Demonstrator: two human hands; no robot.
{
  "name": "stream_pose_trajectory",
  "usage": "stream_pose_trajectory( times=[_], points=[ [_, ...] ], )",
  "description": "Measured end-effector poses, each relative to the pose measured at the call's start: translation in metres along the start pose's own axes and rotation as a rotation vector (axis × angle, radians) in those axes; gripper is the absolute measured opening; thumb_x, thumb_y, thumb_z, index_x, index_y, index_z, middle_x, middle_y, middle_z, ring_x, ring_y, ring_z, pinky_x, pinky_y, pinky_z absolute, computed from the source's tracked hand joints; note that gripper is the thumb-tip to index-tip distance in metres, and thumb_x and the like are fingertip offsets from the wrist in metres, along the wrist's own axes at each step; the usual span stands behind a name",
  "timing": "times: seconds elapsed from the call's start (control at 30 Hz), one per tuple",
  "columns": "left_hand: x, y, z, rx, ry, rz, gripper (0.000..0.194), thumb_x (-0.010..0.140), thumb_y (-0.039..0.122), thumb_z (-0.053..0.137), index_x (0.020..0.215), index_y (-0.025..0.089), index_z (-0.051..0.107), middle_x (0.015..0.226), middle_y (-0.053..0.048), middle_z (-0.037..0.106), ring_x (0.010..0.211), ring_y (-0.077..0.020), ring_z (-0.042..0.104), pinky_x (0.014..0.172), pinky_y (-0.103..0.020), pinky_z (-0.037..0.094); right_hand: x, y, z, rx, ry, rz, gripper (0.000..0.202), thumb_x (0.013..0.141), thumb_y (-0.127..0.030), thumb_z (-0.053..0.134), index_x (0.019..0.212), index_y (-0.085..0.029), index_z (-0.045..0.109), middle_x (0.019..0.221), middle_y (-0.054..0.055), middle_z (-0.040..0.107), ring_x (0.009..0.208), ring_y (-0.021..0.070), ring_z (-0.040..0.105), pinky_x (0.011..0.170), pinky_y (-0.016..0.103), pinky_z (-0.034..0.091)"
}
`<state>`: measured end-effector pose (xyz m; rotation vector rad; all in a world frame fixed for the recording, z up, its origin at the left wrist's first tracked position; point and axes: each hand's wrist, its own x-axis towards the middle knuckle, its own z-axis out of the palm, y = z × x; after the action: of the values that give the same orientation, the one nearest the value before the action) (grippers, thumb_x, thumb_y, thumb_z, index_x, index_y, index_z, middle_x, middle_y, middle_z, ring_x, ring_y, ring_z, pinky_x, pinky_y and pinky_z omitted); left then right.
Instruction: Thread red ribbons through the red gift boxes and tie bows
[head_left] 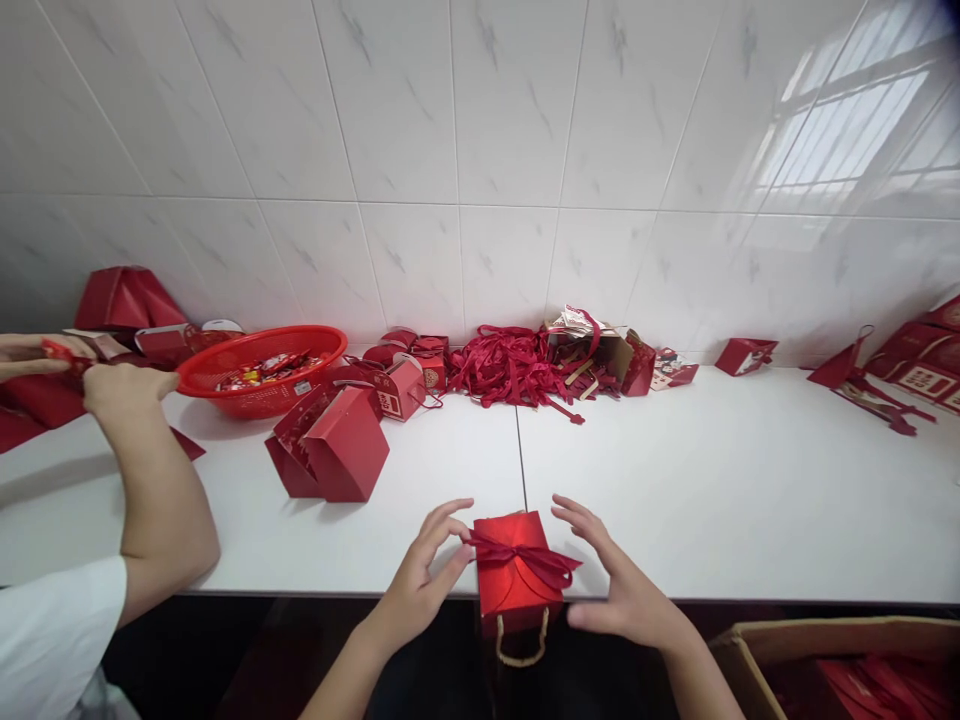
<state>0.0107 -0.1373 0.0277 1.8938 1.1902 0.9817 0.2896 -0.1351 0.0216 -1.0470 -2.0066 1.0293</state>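
Note:
A red gift box point(510, 590) with a dark red ribbon bow point(517, 553) across its top stands at the table's front edge, a rope handle hanging from its near side. My left hand point(427, 580) is at the box's left, fingers apart, its fingertips close to the left end of the ribbon; whether they touch it I cannot tell. To the right of the box, my right hand point(619, 580) is spread open and holds nothing.
Beyond lie red folded boxes point(349, 445), a red basket point(262, 395) of wrapped sweets and a ribbon heap point(506, 365). At left another person's arm point(161, 490) reaches over the white table point(697, 490). A cardboard carton point(847, 628) sits lower right.

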Motion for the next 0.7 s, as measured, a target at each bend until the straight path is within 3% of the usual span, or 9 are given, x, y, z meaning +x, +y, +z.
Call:
stream_pose_trajectory(
  times=[0.07,0.1,0.2,0.33,0.43,0.5,0.57,0.63,0.7],
  points=[
    [-0.009,-0.008,0.008,-0.233,0.022,-0.057,0.025,0.094,0.035,0.040,0.117,0.028,0.046,0.138,-0.010,0.042,0.125,-0.0236,0.043,0.101,-0.044,0.040,0.002,0.010,0.006,0.056,-0.101,0.013,0.113,0.057,-0.035,0.081,0.147,-0.028,0.013,0.155,0.010,0.008,0.142,0.0286,0.008,0.113,0.048,0.019],
    [-0.013,-0.012,0.012,-0.316,0.052,-0.079,0.033,0.094,0.036,0.040,0.126,0.030,0.039,0.139,-0.010,0.041,0.126,-0.0233,0.043,0.099,-0.042,0.042,0.004,0.012,0.012,0.063,-0.122,0.033,0.119,0.055,-0.035,0.081,0.148,-0.027,0.007,0.155,0.010,0.005,0.142,0.0287,0.005,0.113,0.048,0.016],
    [-0.023,-0.021,0.022,-0.454,0.157,-0.148,0.048,0.093,0.040,0.040,0.138,0.034,0.023,0.142,-0.010,0.039,0.130,-0.0229,0.039,0.099,-0.040,0.043,0.010,0.007,0.039,0.122,-0.134,0.050,0.110,0.063,-0.029,0.076,0.148,-0.026,0.006,0.153,0.012,0.013,0.141,0.0269,0.015,0.113,0.045,0.020],
    [-0.030,-0.024,0.027,-0.469,0.217,-0.235,0.051,0.091,0.045,0.043,0.138,0.033,0.026,0.141,-0.009,0.042,0.131,-0.0221,0.038,0.105,-0.040,0.038,0.009,-0.007,0.072,0.229,-0.068,-0.017,0.105,0.061,-0.024,0.075,0.146,-0.029,0.015,0.146,0.011,0.028,0.133,0.0256,0.034,0.107,0.038,0.034],
    [-0.029,-0.028,0.021,-0.429,0.334,-0.259,0.050,0.091,0.050,0.038,0.136,0.030,0.029,0.140,-0.011,0.042,0.128,-0.0225,0.042,0.098,-0.038,0.044,0.005,0.003,0.069,0.236,0.009,0.023,0.099,0.065,-0.028,0.073,0.145,-0.030,0.015,0.142,0.010,0.033,0.124,0.0256,0.046,0.101,0.038,0.042],
    [-0.027,-0.035,0.010,-0.362,0.477,-0.274,0.049,0.090,0.051,0.038,0.134,0.028,0.032,0.137,-0.012,0.043,0.124,-0.0230,0.046,0.094,-0.038,0.046,0.003,0.022,0.049,0.178,0.164,0.085,0.095,0.066,-0.035,0.070,0.145,-0.028,0.017,0.139,0.012,0.036,0.121,0.0277,0.048,0.098,0.041,0.043],
    [-0.024,-0.045,-0.007,-0.244,0.667,-0.270,0.050,0.087,0.050,0.045,0.129,0.026,0.035,0.133,-0.013,0.046,0.123,-0.0236,0.046,0.094,-0.038,0.045,0.000,0.046,0.021,-0.002,0.489,0.200,0.094,0.066,-0.047,0.067,0.143,-0.022,0.019,0.139,0.015,0.034,0.126,0.0336,0.040,0.101,0.049,0.038],
    [-0.022,-0.056,-0.029,-0.097,0.880,-0.243,0.053,0.082,0.048,0.054,0.127,0.025,0.038,0.131,-0.013,0.045,0.123,-0.0253,0.045,0.094,-0.040,0.044,-0.003,0.067,-0.006,-0.276,0.836,0.469,0.114,0.058,-0.060,0.068,0.146,-0.016,0.010,0.141,0.022,0.026,0.129,0.0431,0.029,0.099,0.058,0.033],
    [-0.018,-0.066,-0.054,0.052,1.067,-0.222,0.062,0.076,0.047,0.061,0.128,0.024,0.037,0.133,-0.014,0.041,0.124,-0.0277,0.043,0.093,-0.041,0.044,-0.008,0.083,-0.024,-0.455,1.019,0.722,0.127,0.055,-0.069,0.064,0.147,-0.010,-0.001,0.145,0.029,0.014,0.130,0.0494,0.022,0.097,0.062,0.031]
  ],
)
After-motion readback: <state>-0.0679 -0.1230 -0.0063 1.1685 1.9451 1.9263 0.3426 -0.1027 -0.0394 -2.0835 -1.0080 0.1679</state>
